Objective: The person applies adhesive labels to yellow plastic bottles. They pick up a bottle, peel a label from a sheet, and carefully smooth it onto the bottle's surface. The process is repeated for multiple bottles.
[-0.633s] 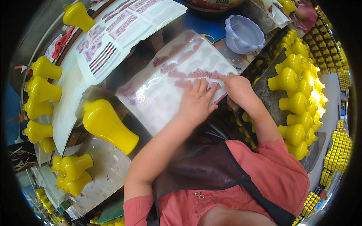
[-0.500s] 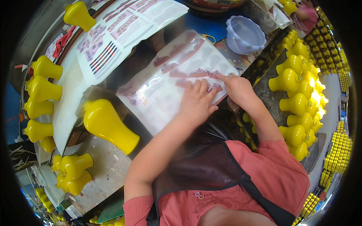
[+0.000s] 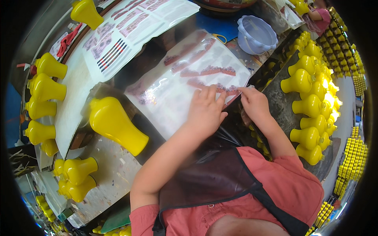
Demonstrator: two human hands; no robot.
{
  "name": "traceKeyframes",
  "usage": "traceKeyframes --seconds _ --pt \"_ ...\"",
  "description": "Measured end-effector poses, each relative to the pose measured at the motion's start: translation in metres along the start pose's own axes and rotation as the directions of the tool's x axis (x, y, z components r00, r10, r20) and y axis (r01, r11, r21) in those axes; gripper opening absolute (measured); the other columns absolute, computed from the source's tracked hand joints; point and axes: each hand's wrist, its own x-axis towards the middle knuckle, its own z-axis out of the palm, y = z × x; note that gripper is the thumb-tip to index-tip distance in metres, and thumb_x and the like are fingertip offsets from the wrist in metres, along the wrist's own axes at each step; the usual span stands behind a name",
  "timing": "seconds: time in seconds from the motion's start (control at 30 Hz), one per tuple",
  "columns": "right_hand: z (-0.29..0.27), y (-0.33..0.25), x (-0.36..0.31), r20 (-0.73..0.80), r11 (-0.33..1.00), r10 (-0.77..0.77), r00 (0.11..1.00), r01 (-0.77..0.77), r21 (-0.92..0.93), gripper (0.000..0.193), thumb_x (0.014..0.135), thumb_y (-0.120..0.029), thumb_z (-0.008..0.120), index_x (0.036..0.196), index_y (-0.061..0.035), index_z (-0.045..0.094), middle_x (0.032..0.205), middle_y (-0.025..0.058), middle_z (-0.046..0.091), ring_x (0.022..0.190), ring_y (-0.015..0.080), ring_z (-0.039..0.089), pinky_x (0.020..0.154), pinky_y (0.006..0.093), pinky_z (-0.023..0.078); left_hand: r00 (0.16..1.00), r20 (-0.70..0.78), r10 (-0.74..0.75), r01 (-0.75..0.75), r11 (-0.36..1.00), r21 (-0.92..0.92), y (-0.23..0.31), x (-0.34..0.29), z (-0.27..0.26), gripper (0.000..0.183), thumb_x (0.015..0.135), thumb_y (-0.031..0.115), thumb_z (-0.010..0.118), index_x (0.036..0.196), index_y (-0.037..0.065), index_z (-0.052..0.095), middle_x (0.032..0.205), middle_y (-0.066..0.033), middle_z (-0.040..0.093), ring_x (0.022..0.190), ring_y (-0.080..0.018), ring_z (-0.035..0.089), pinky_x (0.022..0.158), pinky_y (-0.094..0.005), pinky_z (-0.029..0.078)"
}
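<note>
A glossy sheet of red decals (image 3: 179,84) lies on the bench in front of me. My left hand (image 3: 205,110) presses flat on its near edge, fingers spread. My right hand (image 3: 254,103) pinches at the sheet's near right corner, fingertips on a red decal strip. A large yellow vase (image 3: 116,125) lies on its side just left of the sheet.
Rows of yellow vases (image 3: 311,106) stand at the right, more yellow vases (image 3: 45,86) along the left rim. A second printed sheet (image 3: 130,29) lies further back. A pale blue plastic bowl (image 3: 256,34) sits at the top. Another person (image 3: 319,15) sits at the far upper right.
Both hands stay on the sheet's near edge; the fingers of my right hand have shifted slightly at the corner. Nothing else has moved.
</note>
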Motion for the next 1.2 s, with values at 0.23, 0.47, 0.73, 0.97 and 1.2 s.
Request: traceKeyframes --seconds 0.23,0.47,0.73,0.97,1.2 --pt "0.021 0.015 0.0 0.522 0.385 0.564 0.64 -0.763 0.518 0.045 0.097 -0.045 0.073 0.084 -0.0026 0.065 0.061 0.0023 0.058 0.046 0.0133 0.054 0.043 0.0278 0.037 0.978 -0.193 -0.078 0.055 0.991 -0.125 0.006 -0.024 -0.046 0.048 0.079 0.021 0.081 0.123 0.009 0.07 0.125 -0.0164 0.062 0.117 -0.0345 0.058 0.097 -0.0471 0.046" --pt "0.034 0.018 -0.008 0.555 0.234 0.573 0.603 -0.769 0.595 0.029 0.1 -0.032 0.07 0.089 -0.0055 0.069 0.054 -0.0038 0.047 0.037 0.0088 0.038 0.036 0.0271 0.023 0.815 -0.577 -0.052 -0.027 0.992 -0.127 -0.009 -0.093 -0.085 0.038 0.072 0.004 0.078 0.109 0.012 0.075 0.1 -0.0097 0.069 0.091 -0.0293 0.064 0.08 -0.0415 0.049" --pt "-0.029 -0.029 0.021 0.355 0.543 0.387 0.851 -0.522 0.658 0.024 0.1 -0.019 0.067 0.083 -0.003 0.062 0.052 0.0036 0.055 0.035 0.0116 0.048 0.036 0.0257 0.035 0.485 -0.729 -0.483 0.566 0.809 -0.16 -0.023 -0.194 -0.075 0.063 0.09 0.023 0.068 0.147 -0.001 0.053 0.141 -0.0222 0.053 0.127 -0.0358 0.049 0.11 -0.0474 0.036" --pt "-0.037 -0.158 0.082 0.487 0.599 -0.089 0.869 -0.344 0.723 0.022 0.098 -0.022 0.063 0.097 -0.0002 0.066 0.089 0.0095 0.074 0.052 0.0083 0.057 0.048 0.0204 0.042 0.468 -0.514 -0.719 0.559 0.691 -0.459 -0.04 -0.213 -0.043 0.076 0.093 0.035 0.069 0.152 -0.005 0.041 0.144 -0.0274 0.05 0.132 -0.0426 0.047 0.112 -0.0509 0.035" --pt "-0.063 -0.261 0.094 0.638 0.589 -0.47 0.61 -0.321 0.742 0.021 0.098 -0.022 0.061 0.101 -0.0014 0.066 0.089 0.0103 0.076 0.048 0.0098 0.057 0.045 0.0223 0.044 0.362 -0.597 -0.716 0.365 0.698 -0.616 -0.029 -0.217 -0.069 0.06 0.098 0.031 0.062 0.147 -0.001 0.05 0.139 -0.0192 0.06 0.131 -0.0335 0.054 0.115 -0.0444 0.037"
